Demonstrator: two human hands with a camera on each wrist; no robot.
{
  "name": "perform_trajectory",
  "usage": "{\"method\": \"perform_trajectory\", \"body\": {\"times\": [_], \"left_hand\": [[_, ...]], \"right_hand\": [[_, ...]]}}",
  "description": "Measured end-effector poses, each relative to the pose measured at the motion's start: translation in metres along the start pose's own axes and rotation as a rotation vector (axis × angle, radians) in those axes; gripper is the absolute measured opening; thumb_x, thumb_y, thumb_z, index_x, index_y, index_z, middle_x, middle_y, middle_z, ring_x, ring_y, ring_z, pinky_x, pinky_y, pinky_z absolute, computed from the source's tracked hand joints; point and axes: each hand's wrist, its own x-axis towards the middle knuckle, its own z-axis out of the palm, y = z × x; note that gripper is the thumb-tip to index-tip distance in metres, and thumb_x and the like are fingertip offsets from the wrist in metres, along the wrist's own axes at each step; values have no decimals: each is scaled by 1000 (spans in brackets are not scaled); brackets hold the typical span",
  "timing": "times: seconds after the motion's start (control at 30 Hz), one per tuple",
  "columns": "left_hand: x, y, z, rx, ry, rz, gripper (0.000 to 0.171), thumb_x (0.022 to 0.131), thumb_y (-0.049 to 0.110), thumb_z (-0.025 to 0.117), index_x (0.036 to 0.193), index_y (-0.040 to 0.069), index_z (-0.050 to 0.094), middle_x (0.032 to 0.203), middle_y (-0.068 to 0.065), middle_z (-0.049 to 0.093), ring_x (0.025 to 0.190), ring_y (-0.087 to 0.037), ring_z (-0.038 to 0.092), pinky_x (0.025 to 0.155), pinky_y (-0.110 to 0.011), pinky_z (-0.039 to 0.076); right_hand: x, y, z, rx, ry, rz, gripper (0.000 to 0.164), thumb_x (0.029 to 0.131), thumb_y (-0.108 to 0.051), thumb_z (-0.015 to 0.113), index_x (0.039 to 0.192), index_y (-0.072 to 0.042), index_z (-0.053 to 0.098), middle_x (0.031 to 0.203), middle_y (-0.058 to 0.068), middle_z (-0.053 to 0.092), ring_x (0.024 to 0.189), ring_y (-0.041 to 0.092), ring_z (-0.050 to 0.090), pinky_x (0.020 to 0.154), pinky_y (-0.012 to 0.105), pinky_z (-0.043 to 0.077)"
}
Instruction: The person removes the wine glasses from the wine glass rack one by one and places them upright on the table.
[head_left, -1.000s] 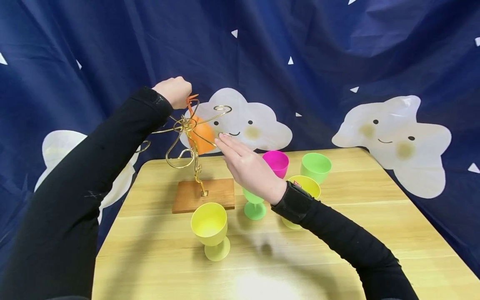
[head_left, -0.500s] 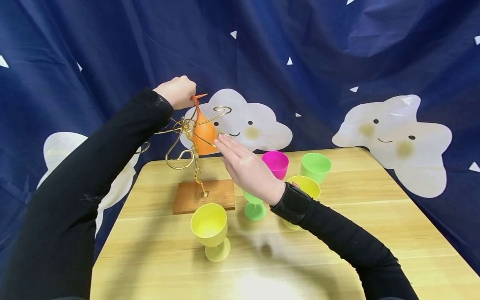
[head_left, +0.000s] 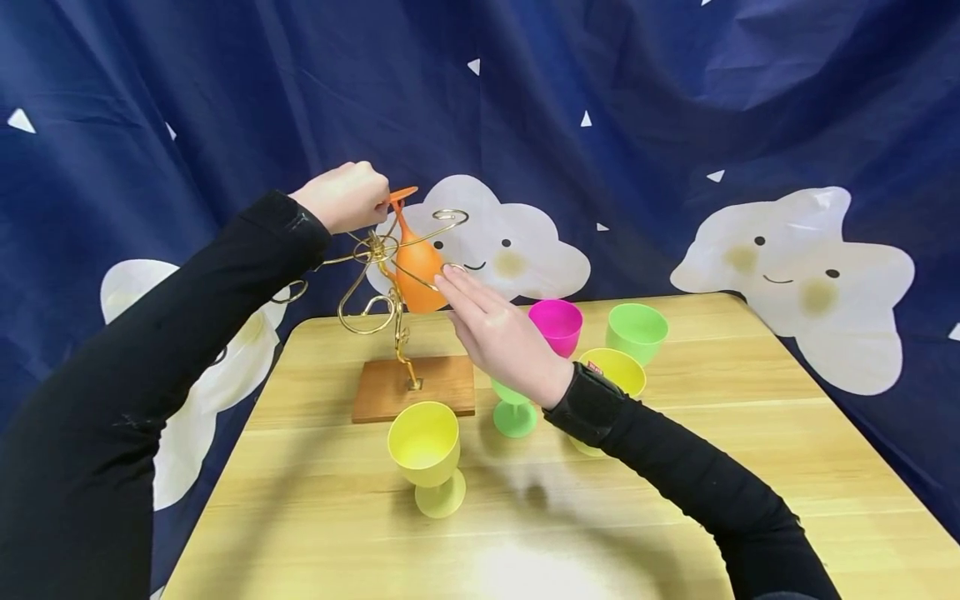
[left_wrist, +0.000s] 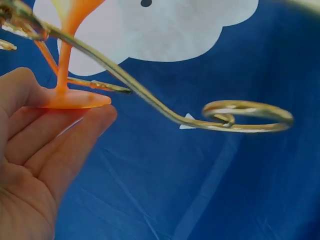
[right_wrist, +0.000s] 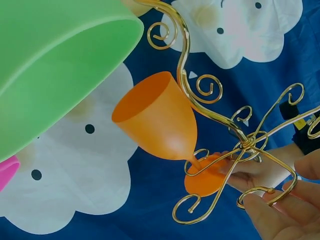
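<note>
My left hand (head_left: 345, 198) grips an orange goblet (head_left: 422, 271) by its foot (left_wrist: 80, 99), above a gold wire stemware rack with a wooden base (head_left: 442, 390). The goblet hangs bowl downward among the rack's curled arms; in the right wrist view its stem lies beside a gold hook (right_wrist: 200, 150), and I cannot tell whether they touch. My right hand (head_left: 510, 337) pinches the curled end of another rack arm (right_wrist: 292, 182) between thumb and fingers. Several other goblets stand upright on the table, one of them yellow (head_left: 424, 442) in front of the rack.
Behind my right hand and wrist are a magenta goblet (head_left: 557, 323), a green goblet (head_left: 637, 329), a partly hidden green goblet (head_left: 515, 418) and a yellow goblet (head_left: 622, 371). A blue curtain (head_left: 525, 125) with cloud shapes hangs behind the wooden table (head_left: 720, 392).
The orange goblet has shifted slightly right relative to the rack's hub, and more of its foot shows beside my left hand. My right hand stays on the rack arm.
</note>
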Motion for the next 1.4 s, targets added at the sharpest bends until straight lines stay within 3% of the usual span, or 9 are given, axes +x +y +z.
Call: {"method": "perform_trajectory", "body": {"times": [0.13,0.3,0.6,0.77,0.9,1.07,1.2,1.4], "left_hand": [[-5,-2,2,-11,19,15,15,87,3,57,75,1,66,61,-5,48,52,-19,44,50,-29,36],[-11,-5,1,-62,24,8,14,88,2,58,80,0,69,63,-6,50,55,-21,45,54,-30,39],[-21,-4,-3,-124,20,-58,14,89,3,61,93,-3,73,77,-13,65,63,-24,54,62,-34,50],[-25,-2,-8,-120,37,-88,15,89,3,60,93,-4,72,78,-15,65,65,-25,54,60,-34,49],[-23,0,-12,-58,84,-90,14,88,3,60,90,-4,71,72,-13,60,60,-24,51,54,-33,45],[-18,3,-18,132,151,-29,12,85,2,64,87,-8,69,68,-16,60,57,-28,53,56,-41,51],[-17,5,-21,244,86,-13,11,86,2,65,87,-8,69,72,-19,63,60,-30,58,63,-46,56],[-22,3,-17,252,29,21,8,85,0,65,87,-7,70,74,-19,65,60,-29,59,63,-45,56]], "right_hand": [[-1,0,1,9,-2,10,46,91,-4,62,134,7,51,137,23,52,131,30,47,110,31,34],[-1,0,2,13,0,11,47,91,-4,63,135,7,50,138,23,51,131,29,46,110,32,34],[-1,1,3,12,12,12,46,91,-4,62,134,7,51,136,24,52,130,30,47,110,33,34],[-2,1,2,13,6,15,48,90,-3,64,134,8,50,137,24,52,131,31,47,110,33,34],[-1,0,2,13,1,19,50,89,-2,65,135,7,49,137,23,51,131,30,46,111,33,33],[-1,-2,4,18,9,17,49,89,-2,65,135,7,50,137,23,52,132,30,46,111,33,32],[1,-5,6,24,8,13,47,91,-3,62,135,7,49,138,22,51,132,30,45,112,32,31],[3,-8,7,24,10,12,47,92,-4,62,135,7,49,139,22,50,132,30,45,111,32,31]]}}
